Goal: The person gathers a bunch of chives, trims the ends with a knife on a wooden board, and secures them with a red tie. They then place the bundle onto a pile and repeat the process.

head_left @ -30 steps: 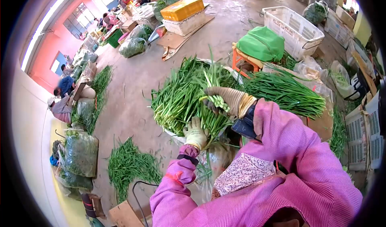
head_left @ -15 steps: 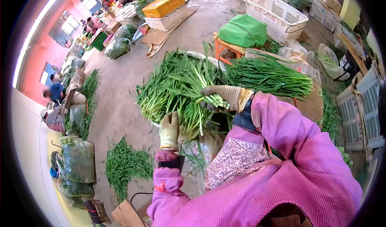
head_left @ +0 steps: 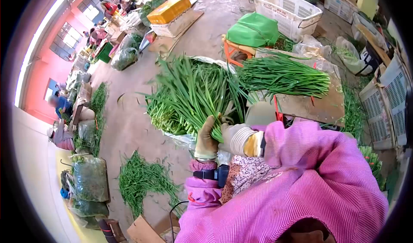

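My left hand [head_left: 207, 140], in a pale work glove, is closed round the lower stems of a bunch of garlic chives [head_left: 195, 94], whose long leaves fan up and away. Right beside it, my gloved right hand [head_left: 237, 136] is closed at the same stems, its fingertips partly hidden by the leaves. Beneath the bunch lies a heap of loose chives [head_left: 165, 116] in a large container lined with plastic [head_left: 183, 140]. To the right, a neat pile of chives [head_left: 286, 76] rests on a board [head_left: 316, 109].
Behind the pile stands an orange stool [head_left: 236, 53] with a green cover [head_left: 254, 30]. Further back are a white crate [head_left: 286, 17] and a yellow box [head_left: 169, 10]. Scattered greens [head_left: 144, 183] lie on the floor at left. A person in blue [head_left: 63, 103] sits at far left.
Both hands have come together at the stems. The bunch that was held in the right hand, stems towards me at right, now stands with its leaves fanned upwards and to the left.
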{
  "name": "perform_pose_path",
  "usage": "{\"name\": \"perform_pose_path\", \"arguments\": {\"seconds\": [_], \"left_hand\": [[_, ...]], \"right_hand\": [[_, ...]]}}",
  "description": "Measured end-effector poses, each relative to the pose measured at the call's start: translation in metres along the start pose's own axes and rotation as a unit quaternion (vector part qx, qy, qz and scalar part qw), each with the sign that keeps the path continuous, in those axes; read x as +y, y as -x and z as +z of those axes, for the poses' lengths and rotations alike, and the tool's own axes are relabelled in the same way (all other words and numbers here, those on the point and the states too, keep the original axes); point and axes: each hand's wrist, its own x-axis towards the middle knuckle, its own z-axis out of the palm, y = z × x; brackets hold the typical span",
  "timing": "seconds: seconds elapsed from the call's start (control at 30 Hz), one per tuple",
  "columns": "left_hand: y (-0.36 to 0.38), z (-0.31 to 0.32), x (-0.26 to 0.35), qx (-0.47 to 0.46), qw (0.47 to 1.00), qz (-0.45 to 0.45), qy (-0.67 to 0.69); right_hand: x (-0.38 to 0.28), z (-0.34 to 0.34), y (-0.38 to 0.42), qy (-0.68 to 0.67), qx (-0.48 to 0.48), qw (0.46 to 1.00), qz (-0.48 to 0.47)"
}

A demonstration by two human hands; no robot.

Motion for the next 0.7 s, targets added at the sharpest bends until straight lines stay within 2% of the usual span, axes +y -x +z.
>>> {"name": "perform_pose_path", "arguments": {"seconds": [0.03,0.07,0.1,0.13,0.2,0.23,0.27,0.3,0.33,0.37,0.4,0.43,0.47,0.5,0.53,0.57,0.6,0.63,0.7], "left_hand": [[0.004,0.005,0.001,0.007,1.000,0.011,-0.007],[0.009,0.013,0.002,0.015,1.000,0.023,-0.013],[0.020,0.029,0.006,0.022,0.958,0.147,-0.244],[0.023,0.033,0.009,0.019,0.957,0.149,-0.248],[0.028,0.040,0.015,-0.026,0.999,0.012,-0.046],[0.038,0.058,0.019,-0.040,0.987,0.046,-0.147],[0.031,0.058,0.011,-0.041,0.996,-0.001,-0.083],[0.026,0.055,0.003,-0.064,0.961,0.104,-0.247],[0.026,0.062,-0.002,-0.089,0.889,0.206,-0.398],[0.025,0.070,-0.008,-0.091,0.896,0.206,-0.382],[0.029,0.092,-0.007,-0.093,0.904,0.201,-0.365],[0.025,0.100,-0.009,-0.116,0.878,0.233,-0.401],[0.022,0.109,-0.012,-0.136,0.849,0.267,-0.435],[0.019,0.118,-0.015,-0.154,0.819,0.301,-0.464],[0.007,0.126,-0.005,-0.164,0.815,0.291,-0.473],[-0.002,0.136,-0.001,-0.165,0.898,0.193,-0.360],[-0.010,0.148,-0.003,-0.160,0.954,0.086,-0.239],[-0.016,0.162,-0.011,-0.162,0.932,0.127,-0.297],[-0.030,0.193,-0.027,-0.179,0.935,0.109,-0.286]], "right_hand": [[0.002,-0.012,0.010,-0.003,-0.021,1.000,-0.014],[-0.005,-0.044,0.026,0.002,-0.082,0.996,0.016],[-0.004,-0.062,0.040,-0.039,-0.061,0.997,0.019],[0.004,-0.073,0.051,-0.079,-0.040,0.996,0.021],[0.029,-0.085,0.053,-0.090,0.016,0.993,0.069],[0.039,-0.091,0.058,-0.236,0.049,0.969,0.063],[0.048,-0.098,0.056,-0.320,0.047,0.946,0.006],[0.055,-0.094,0.053,-0.358,0.089,0.929,-0.037],[0.059,-0.093,0.054,-0.394,0.131,0.907,-0.076],[0.067,-0.095,0.056,-0.398,0.140,0.904,-0.063],[0.073,-0.101,0.059,-0.408,0.163,0.889,-0.131],[0.081,-0.103,0.062,-0.416,0.184,0.868,-0.197],[0.093,-0.106,0.065,-0.423,0.190,0.867,-0.182],[0.105,-0.110,0.067,-0.460,0.169,0.845,-0.216],[0.116,-0.115,0.069,-0.491,0.151,0.819,-0.256],[0.126,-0.119,0.073,-0.499,0.195,0.811,-0.235],[0.133,-0.129,0.082,-0.482,0.244,0.815,-0.209],[0.139,-0.140,0.091,-0.464,0.290,0.817,-0.180],[0.135,-0.164,0.119,-0.493,0.294,0.794,-0.200]]}}
